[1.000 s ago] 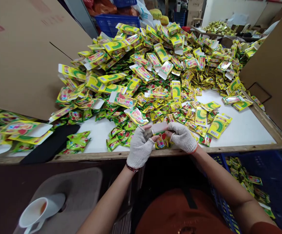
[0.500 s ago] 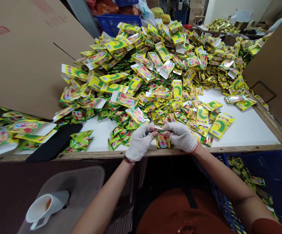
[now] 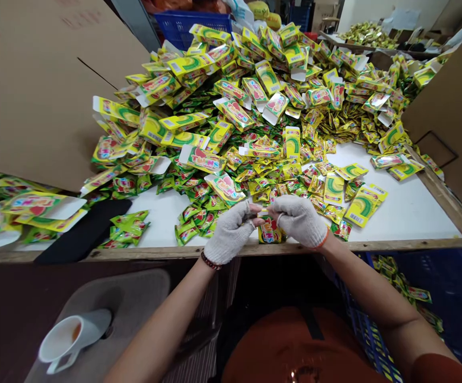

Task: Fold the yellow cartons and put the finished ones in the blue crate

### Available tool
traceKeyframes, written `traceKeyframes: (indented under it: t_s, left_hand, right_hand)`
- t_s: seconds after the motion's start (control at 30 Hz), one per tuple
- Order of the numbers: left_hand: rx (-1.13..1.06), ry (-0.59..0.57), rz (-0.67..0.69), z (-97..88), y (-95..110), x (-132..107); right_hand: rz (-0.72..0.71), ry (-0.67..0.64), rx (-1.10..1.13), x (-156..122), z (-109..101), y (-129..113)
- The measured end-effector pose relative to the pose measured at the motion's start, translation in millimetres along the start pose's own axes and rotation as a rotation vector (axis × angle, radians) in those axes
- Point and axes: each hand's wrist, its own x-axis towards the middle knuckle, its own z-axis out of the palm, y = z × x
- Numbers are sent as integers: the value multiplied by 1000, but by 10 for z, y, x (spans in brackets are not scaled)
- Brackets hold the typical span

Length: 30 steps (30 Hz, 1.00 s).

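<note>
Our left hand point(image 3: 228, 233) and right hand point(image 3: 300, 221) pinch the top end of a printed box point(image 3: 269, 233), its face showing between them, near the table's wooden edge point(image 3: 135, 254).

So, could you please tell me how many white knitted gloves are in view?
2 gloves: one on the left hand, one on the right hand, both at the top of a small yellow-green printed box.

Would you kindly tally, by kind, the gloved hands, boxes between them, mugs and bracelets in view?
White-gloved left hand and right hand: 2
Yellow-green printed box between them: 1
White handled mug: 1
Dark beaded bracelet: 1
Total: 5
</note>
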Motion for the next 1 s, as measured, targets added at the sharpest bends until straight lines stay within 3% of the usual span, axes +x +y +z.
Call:
traceKeyframes:
  t_s: [0.1,0.2,0.33,0.53,0.63,0.7,0.77,0.9,1.0]
  left_hand:
    - [12,-26,-15,-17,-19,5]
    - [39,-48,-16,-5,-35,-8]
    - [-77,-60,-63,37,-33,-46]
    - [85,-46,4,39,-36,-80]
    - [-22,-20,-52,30,-55,-88]
    - [-116,41,-99,25,-63,-90]
    - [-130,84,-136,24,-64,-86]
    - [-28,97,-166,45,-52,-77]
    - [63,71,-129,64,-51,-76]
  right_hand:
    - [-99,-100,-46,-66,-19,-22]
    - [-87,-142,-67,-154,-9,16]
    - [-37,-39,-6,-252,47,77]
    - [66,64,80,-290,165,-2]
    - [180,151,174,-271,171,21]
    - [320,306,332,-319,45,76]
    - [428,477,558,-474,-213,123]
    - [384,672,866,-1027,-864,88]
    - [368,755,882,-1315,-1058,29]
